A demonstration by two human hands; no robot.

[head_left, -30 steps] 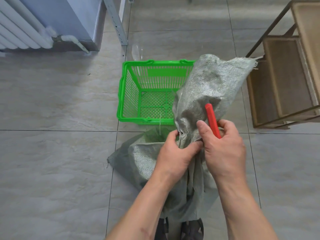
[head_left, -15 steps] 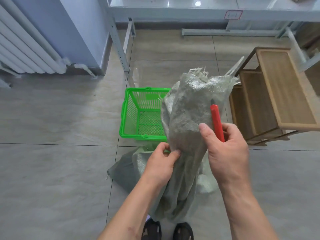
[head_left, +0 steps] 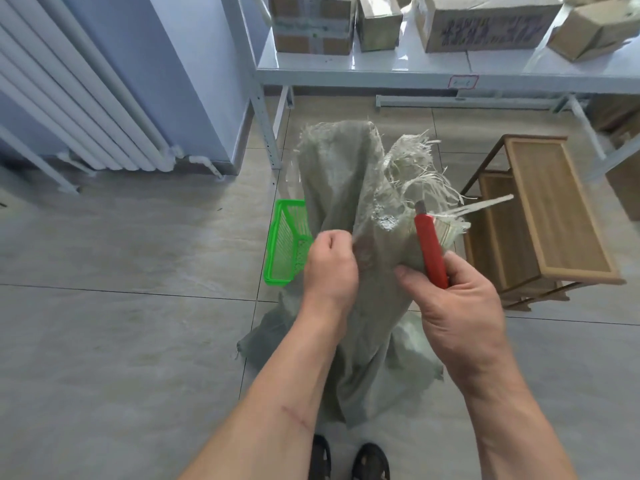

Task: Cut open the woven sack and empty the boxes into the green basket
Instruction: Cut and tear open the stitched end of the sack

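the woven sack (head_left: pixel 349 216) is held up in front of the green basket (head_left: pixel 287 247), frayed mouth uppermost and tail trailing on the floor; the left hand (head_left: pixel 330 261) has its grip bunched on the cloth, and the right hand (head_left: pixel 457 313) holds the red utility knife (head_left: pixel 431 251) while its thumb pinches the sack. it looks limp, light and slippery (loose strands shed at the cut edge), so it is best taken by gathered fabric below the fraying. beyond the basket, cardboard boxes (head_left: pixel 485 22) on a shelf carry dark print too blurred to read.
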